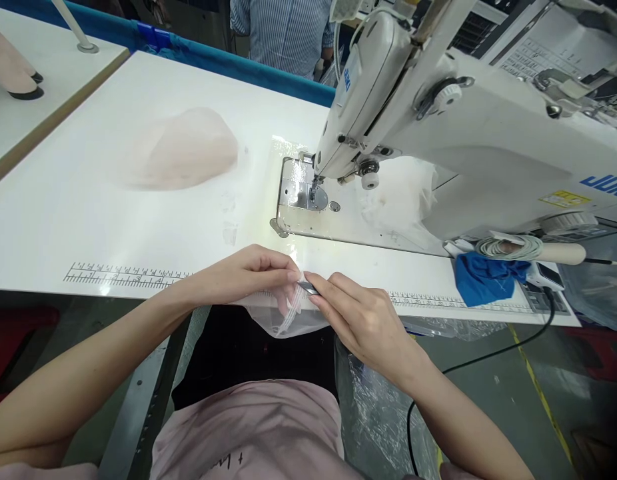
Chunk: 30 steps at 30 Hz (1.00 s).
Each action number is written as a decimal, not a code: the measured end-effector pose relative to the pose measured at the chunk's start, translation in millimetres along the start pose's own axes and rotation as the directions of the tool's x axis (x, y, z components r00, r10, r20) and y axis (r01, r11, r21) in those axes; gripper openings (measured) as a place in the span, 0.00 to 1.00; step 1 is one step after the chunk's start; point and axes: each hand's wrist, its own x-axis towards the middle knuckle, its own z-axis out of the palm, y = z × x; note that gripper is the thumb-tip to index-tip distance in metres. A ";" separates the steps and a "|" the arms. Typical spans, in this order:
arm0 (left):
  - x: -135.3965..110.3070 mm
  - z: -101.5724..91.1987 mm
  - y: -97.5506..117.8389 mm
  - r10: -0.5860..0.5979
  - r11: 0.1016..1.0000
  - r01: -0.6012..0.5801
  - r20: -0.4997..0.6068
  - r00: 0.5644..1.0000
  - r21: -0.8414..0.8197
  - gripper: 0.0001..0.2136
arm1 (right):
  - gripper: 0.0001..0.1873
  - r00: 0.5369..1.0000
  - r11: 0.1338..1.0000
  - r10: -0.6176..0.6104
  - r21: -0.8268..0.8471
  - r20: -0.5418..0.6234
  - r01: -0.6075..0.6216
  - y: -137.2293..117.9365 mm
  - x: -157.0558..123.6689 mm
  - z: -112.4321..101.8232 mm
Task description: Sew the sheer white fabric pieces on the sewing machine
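Observation:
My left hand point(268, 275) pinches the edge of a sheer white fabric piece point(308, 321) at the table's front edge. A bundle of thin white strands point(290, 315) hangs from the pinch, and the fabric drapes over the edge towards my lap. In my right hand point(361, 313) are small metal thread snips point(307, 287), mostly hidden by the fingers. Their blades touch or nearly touch the fabric by my left fingertips; whether they are cutting, I cannot tell.
Behind my hands stands a white sewing machine point(368, 87), with pale sheer fabric point(398, 197) on its bed. A beige sheer piece point(193, 150) lies to the left. A blue cloth point(488, 277) and coiled cord point(508, 247) lie right. A person in a striped shirt point(288, 33) is beyond.

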 end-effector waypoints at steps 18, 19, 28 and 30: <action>-0.3 0.3 0.2 0.007 0.998 -0.005 0.021 1.000 -0.067 0.14 | 0.19 0.996 1.000 0.010 0.014 -0.083 -0.008 7.0 -1.8 4.2; 0.0 0.2 0.1 0.009 0.997 -0.007 0.023 1.000 -0.073 0.14 | 0.19 0.996 1.000 0.009 0.015 -0.084 -0.008 6.8 -1.6 4.5; -0.8 -0.3 1.2 0.014 0.996 -0.012 0.025 1.000 -0.086 0.13 | 0.19 0.995 0.999 0.003 0.041 -0.103 0.001 8.8 -1.1 5.6; -0.7 -0.5 0.9 0.009 0.997 -0.006 0.026 1.000 -0.083 0.14 | 0.19 0.995 0.999 0.003 0.038 -0.099 0.001 8.3 -1.1 6.1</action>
